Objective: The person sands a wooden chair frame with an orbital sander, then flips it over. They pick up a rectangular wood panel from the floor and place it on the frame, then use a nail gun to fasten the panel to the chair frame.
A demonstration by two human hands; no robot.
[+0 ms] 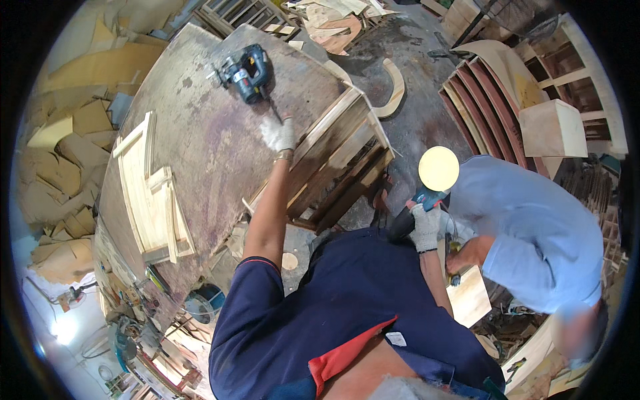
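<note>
Two white knit gloves cover the person's hands. Right of centre, the right hand point(427, 228) has its fingers wrapped around the body of a disc sander point(429, 198); its round, pale yellow pad point(439, 168) faces upward, set beyond the knuckles, probably so that the fingers stay clear of the abrasive face.

A slatted wooden frame point(337, 157) stands at centre against the edge of the worktable point(213, 157), perhaps put there for easy reach. Above it, the left hand point(277, 133) lies over the tabletop, just below a blue-and-black handheld power tool point(245, 75). A dark strip runs from the tool to the fingers; whether they grip it, I cannot tell. That tool lies on its side, presumably because it rests steadily so.

At centre left, pale wooden slats point(150, 193) lie together on the table. At right, a co-worker in a light blue shirt point(533, 220) bends low. Further up, curved boards point(490, 110) stand nested, likely because their matching bends save room.
</note>
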